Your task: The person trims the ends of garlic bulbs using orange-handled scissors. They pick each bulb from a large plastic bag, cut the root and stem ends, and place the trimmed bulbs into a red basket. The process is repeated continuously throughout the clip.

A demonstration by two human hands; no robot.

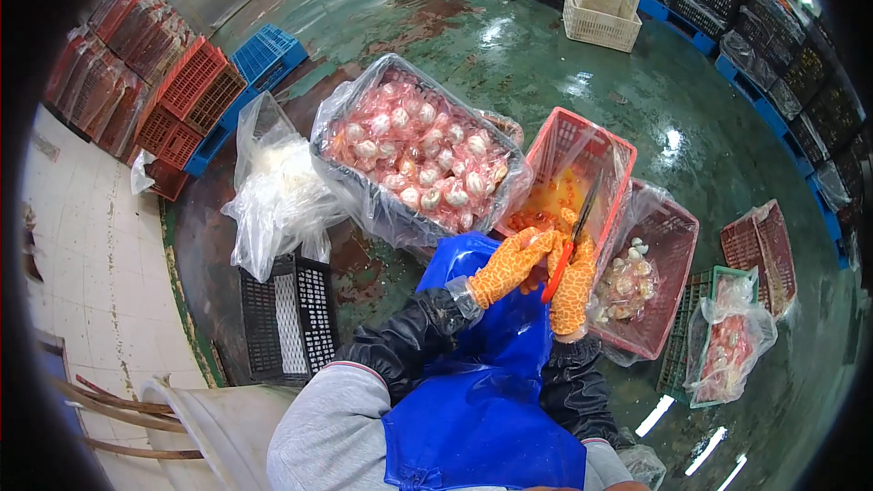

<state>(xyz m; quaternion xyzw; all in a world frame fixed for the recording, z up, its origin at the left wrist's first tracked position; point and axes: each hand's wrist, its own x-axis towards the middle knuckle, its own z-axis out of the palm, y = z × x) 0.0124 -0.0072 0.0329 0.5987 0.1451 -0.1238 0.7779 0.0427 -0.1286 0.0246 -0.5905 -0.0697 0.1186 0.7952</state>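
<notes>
My left hand, in an orange patterned glove, has its fingers pinched together beside the scissors, on something too small to make out. My right hand, gloved alike, grips red-handled scissors, blades pointing up. Both are over the near end of a red crate, lined with plastic and holding orange liquid and pieces. To its left stands a plastic-lined crate of pale round shellfish in pink bags. To the right is a darker red crate with some pale pieces.
A heap of clear bags and a black crate lie left. Crate stacks line the left wall, others the right. A white container stands lower left. A bagged crate and a red crate sit right.
</notes>
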